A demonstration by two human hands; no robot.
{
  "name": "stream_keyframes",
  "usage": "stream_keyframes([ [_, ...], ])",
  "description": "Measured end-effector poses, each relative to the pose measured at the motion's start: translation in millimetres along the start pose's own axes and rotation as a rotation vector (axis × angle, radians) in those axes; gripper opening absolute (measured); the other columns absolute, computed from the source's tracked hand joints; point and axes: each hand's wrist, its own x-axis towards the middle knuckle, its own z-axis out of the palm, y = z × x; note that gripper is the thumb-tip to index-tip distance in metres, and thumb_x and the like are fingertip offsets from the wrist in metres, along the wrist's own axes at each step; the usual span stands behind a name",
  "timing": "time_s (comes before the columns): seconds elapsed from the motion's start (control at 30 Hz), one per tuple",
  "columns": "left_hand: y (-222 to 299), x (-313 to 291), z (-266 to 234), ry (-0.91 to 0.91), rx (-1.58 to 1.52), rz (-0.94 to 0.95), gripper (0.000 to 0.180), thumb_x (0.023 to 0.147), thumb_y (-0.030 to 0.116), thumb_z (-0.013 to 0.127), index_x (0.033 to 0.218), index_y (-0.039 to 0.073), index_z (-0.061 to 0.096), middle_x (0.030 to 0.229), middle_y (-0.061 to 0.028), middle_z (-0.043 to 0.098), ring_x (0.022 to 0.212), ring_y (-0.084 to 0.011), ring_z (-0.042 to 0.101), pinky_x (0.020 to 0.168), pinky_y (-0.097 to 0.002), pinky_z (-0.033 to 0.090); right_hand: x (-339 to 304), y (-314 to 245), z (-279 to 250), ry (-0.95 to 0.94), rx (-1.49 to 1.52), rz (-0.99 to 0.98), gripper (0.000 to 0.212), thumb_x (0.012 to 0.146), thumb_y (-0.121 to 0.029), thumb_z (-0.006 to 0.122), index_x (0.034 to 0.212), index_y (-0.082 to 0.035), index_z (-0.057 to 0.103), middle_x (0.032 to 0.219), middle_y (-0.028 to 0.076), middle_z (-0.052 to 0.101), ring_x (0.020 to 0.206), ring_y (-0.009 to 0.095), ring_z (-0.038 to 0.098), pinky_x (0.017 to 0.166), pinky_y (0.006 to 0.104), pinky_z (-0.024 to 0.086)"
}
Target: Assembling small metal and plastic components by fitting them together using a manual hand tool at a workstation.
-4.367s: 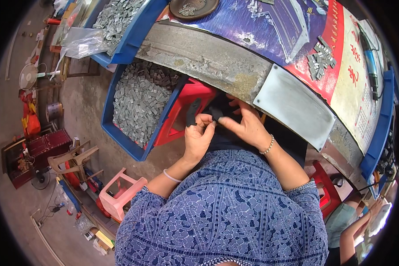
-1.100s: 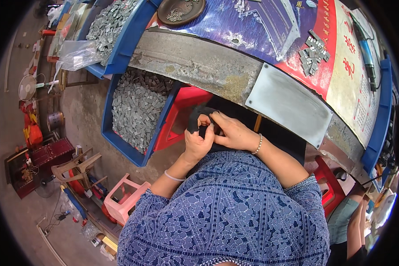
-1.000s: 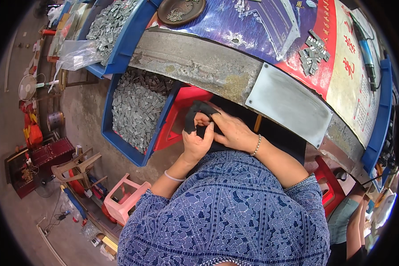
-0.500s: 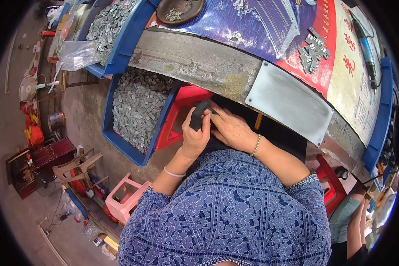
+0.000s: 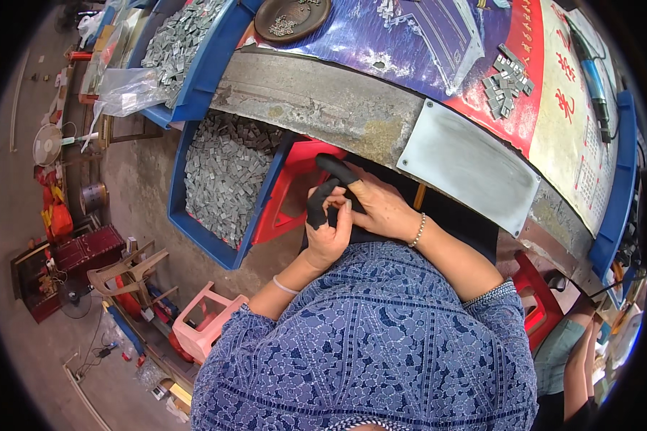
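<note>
My two hands meet in front of my body, just below the bench edge. On my left hand [image 5: 328, 241] a black finger sleeve [image 5: 318, 210] covers one bent finger, and the thumb stands apart from it. My right hand [image 5: 387, 210] has a similar black finger sleeve [image 5: 336, 168] on a finger stretched toward the upper left. Its other fingers lie partly hidden beside the left fingertips. No part or tool shows in either hand. A blue bin [image 5: 239, 255] full of small grey metal pieces [image 5: 223, 179] stands to the left of my hands.
A grey plate [image 5: 467, 165] is screwed to the bench edge [image 5: 316, 93]. Metal pieces [image 5: 509, 82] lie on the printed sheet, with a cylindrical blue-black tool [image 5: 595, 82] farther right. A brown dish [image 5: 292, 29] holds tiny parts. A pink stool [image 5: 201, 323] stands lower left.
The right hand's black-sleeved finger has come away from the left fingers and now stretches out. My left hand has dropped slightly and turned, showing its own sleeved finger.
</note>
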Motion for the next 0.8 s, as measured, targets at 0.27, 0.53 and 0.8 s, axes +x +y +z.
stream_keyframes([
  [0.27, -9.0, 8.5, -0.7, -0.051, 0.018, -0.138, 0.034, 0.085, -0.007, 0.060, 0.116, -0.003, 0.047, 0.096, -0.0091, 0.059, 0.082, -0.0145, 0.059, 0.074, -0.0273, 0.049, -4.4, 11.0, 3.3, -0.057, -0.014, -0.102, 0.086, 0.079, -0.024, 0.072, 0.149, -0.013, 0.024, 0.145, 0.020, 0.037, 0.130, 0.037, 0.044, 0.103, 0.0410, 0.045],
  [0.53, 8.6, 20.5, 5.9, -0.071, 0.256, 0.029, 0.021, 0.082, -0.006, 0.063, 0.098, 0.001, 0.052, 0.083, -0.0069, 0.059, 0.070, -0.0163, 0.060, 0.065, -0.0288, 0.050, -4.4, 9.2, -1.8, -0.044, 0.015, -0.060, 0.076, 0.079, -0.021, 0.070, 0.145, -0.014, 0.032, 0.142, 0.020, 0.040, 0.121, 0.038, 0.051, 0.096, 0.0416, 0.049],
  [0.8, 2.5, 12.3, -2.3, -0.190, 0.178, 0.039, 0.024, 0.081, -0.007, 0.062, 0.100, 0.001, 0.051, 0.082, -0.0081, 0.058, 0.068, -0.0172, 0.059, 0.062, -0.0301, 0.050, -5.9, 9.1, 0.9, -0.065, -0.058, -0.016, 0.047, 0.083, -0.021, 0.066, 0.126, -0.010, 0.051, 0.138, 0.018, 0.046, 0.110, 0.038, 0.057, 0.085, 0.0406, 0.053],
])
